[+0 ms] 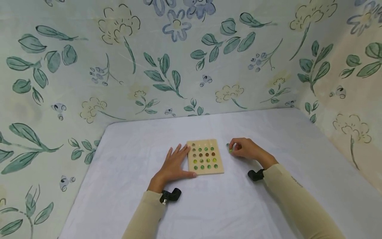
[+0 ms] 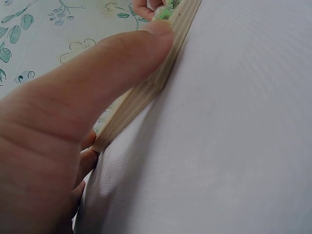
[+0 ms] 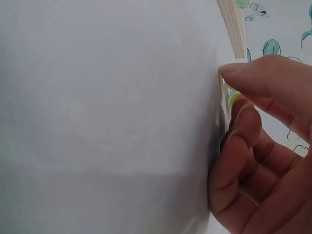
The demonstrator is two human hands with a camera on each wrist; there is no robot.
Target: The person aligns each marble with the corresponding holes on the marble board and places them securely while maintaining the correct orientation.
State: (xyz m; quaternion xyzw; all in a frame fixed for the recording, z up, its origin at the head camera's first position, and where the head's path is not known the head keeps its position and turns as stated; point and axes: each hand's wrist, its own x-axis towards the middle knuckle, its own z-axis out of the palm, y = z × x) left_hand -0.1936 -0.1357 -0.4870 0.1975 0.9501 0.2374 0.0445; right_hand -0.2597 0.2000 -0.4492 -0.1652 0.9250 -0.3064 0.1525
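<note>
A square wooden board point(image 1: 205, 171) lies on the white cloth, with rows of green, yellow and brownish glass marbles in its hollows. My left hand point(image 1: 174, 167) rests along the board's left side, fingers spread, its thumb point(image 2: 141, 48) reaching over the front edge. To the right of the board, my right hand point(image 1: 246, 148) is down at the cloth. Its thumb and curled forefinger pinch a yellow-green marble point(image 3: 235, 100), partly hidden by the fingers. A teal marble point(image 1: 227, 145) lies just beyond the fingertips.
White cloth point(image 1: 209, 205) covers the table. A floral curtain point(image 1: 179, 83) hangs behind it and along the sides. Each wrist wears a small black camera, the left one point(image 1: 170, 196) close above the cloth.
</note>
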